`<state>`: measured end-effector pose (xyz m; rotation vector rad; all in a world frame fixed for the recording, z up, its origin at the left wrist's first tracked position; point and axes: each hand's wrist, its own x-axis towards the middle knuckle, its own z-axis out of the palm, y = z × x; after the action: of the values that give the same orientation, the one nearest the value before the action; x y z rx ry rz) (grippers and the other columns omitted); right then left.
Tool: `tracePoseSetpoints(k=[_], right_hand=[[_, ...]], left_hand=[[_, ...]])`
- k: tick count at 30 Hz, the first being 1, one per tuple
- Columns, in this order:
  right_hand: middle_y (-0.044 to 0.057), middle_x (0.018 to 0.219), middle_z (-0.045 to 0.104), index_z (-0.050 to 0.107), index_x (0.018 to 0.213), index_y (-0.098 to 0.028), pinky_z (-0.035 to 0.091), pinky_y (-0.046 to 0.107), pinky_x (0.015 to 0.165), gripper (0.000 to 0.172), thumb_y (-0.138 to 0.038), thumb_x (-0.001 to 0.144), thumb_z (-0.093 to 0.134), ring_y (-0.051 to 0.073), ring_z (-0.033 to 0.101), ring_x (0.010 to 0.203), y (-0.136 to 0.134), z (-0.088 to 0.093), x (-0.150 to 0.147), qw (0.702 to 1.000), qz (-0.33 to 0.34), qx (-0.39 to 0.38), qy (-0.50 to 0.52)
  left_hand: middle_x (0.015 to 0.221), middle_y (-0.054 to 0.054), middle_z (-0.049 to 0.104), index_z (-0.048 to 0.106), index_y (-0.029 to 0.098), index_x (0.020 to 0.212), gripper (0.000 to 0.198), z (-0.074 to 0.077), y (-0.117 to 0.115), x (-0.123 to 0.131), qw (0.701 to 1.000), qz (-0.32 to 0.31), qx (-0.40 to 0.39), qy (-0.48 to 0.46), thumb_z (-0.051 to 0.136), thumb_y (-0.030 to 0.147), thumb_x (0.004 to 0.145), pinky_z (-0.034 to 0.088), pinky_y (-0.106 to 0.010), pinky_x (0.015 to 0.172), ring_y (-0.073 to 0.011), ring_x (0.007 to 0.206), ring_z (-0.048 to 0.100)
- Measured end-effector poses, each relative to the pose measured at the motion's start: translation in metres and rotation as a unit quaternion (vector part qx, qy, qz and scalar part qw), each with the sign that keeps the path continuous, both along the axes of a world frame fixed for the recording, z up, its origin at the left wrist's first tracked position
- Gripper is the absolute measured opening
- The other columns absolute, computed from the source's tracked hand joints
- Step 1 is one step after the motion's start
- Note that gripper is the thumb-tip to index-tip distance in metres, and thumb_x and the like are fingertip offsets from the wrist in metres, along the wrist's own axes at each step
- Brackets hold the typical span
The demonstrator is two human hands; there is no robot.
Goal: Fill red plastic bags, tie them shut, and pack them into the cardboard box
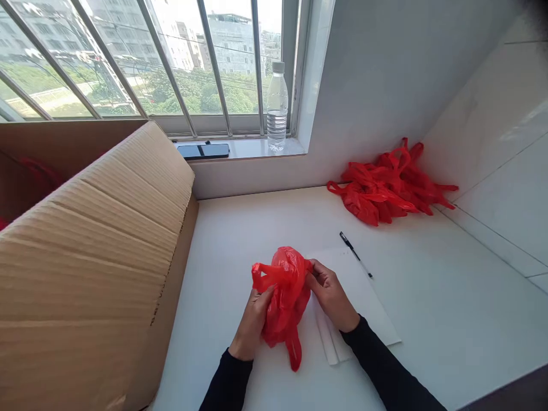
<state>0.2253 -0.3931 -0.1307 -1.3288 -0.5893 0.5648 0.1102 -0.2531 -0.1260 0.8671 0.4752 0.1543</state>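
A crumpled red plastic bag is held between my two hands above the white tabletop. My left hand grips its left side, thumb on top, near a looped handle. At the bag's upper right edge, my right hand pinches the plastic with thumb and fingers. One handle of the bag hangs down toward me. Under my right hand and forearm lie white paper sheets, partly covered. A pen with a black cap rests across the paper's upper right edge.
A big cardboard box with red plastic inside stands on the left. Several knotted red bags are heaped in the back right corner. A water bottle and a phone sit on the sill of the barred window.
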Motion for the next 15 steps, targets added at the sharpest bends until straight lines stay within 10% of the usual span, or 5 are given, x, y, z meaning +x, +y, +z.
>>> tracePoseSetpoints(k=[5, 15], right_hand=[[0.004, 0.1, 0.071, 0.071, 0.114, -0.027, 0.052, 0.033, 0.081, 0.027, -0.045, 0.095, 0.063, 0.02, 0.062, 0.086, -0.0025, -0.0052, -0.0011, 1.0, 0.01, 0.012, 0.019], [0.003, 0.108, 0.072, 0.071, 0.109, -0.027, 0.051, 0.03, 0.085, 0.022, -0.036, 0.089, 0.075, 0.019, 0.064, 0.096, -0.0056, -0.0044, -0.0007, 0.999, 0.01, 0.035, 0.04]], left_hand=[[0.104, -0.002, 0.072, 0.071, 0.024, 0.11, 0.034, 0.01, -0.0012, 0.0016, 0.996, 0.006, 0.079, -0.036, 0.084, 0.031, 0.079, 0.051, -0.024, 0.071, -0.018, 0.089, 0.065], [0.107, -0.005, 0.075, 0.073, 0.023, 0.113, 0.038, 0.0088, -0.0031, -0.0016, 0.994, 0.019, 0.106, -0.02, 0.084, 0.035, 0.078, 0.054, -0.028, 0.078, -0.0216, 0.093, 0.069]])
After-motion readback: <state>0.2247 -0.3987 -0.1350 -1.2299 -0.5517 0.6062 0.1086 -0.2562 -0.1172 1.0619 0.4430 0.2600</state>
